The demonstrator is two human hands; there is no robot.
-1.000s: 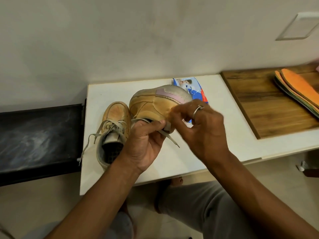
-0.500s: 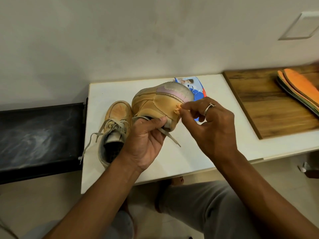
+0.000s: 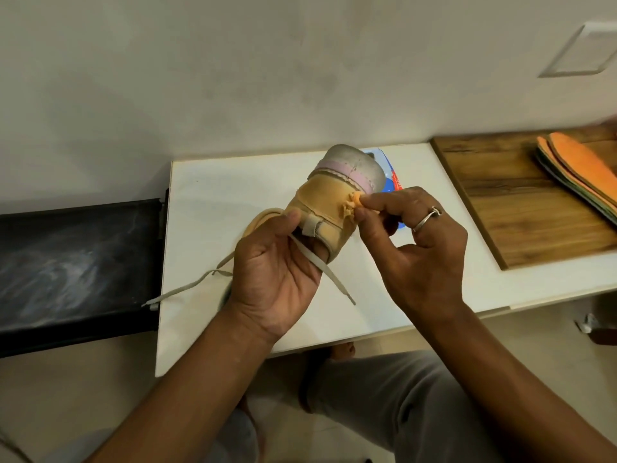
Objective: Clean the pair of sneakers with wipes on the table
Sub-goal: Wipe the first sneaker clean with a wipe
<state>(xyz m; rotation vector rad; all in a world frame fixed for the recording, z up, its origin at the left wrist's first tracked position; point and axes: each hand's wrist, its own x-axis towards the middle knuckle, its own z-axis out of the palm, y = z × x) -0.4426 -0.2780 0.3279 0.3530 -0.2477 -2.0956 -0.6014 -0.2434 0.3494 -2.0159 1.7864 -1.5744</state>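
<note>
left hand (image 3: 277, 272) gripping tan sneaker (image 3: 329, 208) at its collar, raised over white table (image 3: 213, 195), right hand (image 3: 417, 248) pinching small orange tuft (image 3: 354, 200) on sneaker's side, blue wipes pack (image 3: 389, 182) behind, far side

Sneaker (image 3: 329, 208): tan upper, matt and soft-looking in my grip
Sole (image 3: 354, 162): grey, dull and scuffed, with a pale pink band
Lace (image 3: 334, 281): flat woven cloth
Ring (image 3: 425, 220) on my finger: shiny metal
Table (image 3: 217, 202): white, smooth, faint sheen
Board (image 3: 521, 208): grained wood, satin finish
Wipes pack (image 3: 390, 182): glossy blue plastic
</note>
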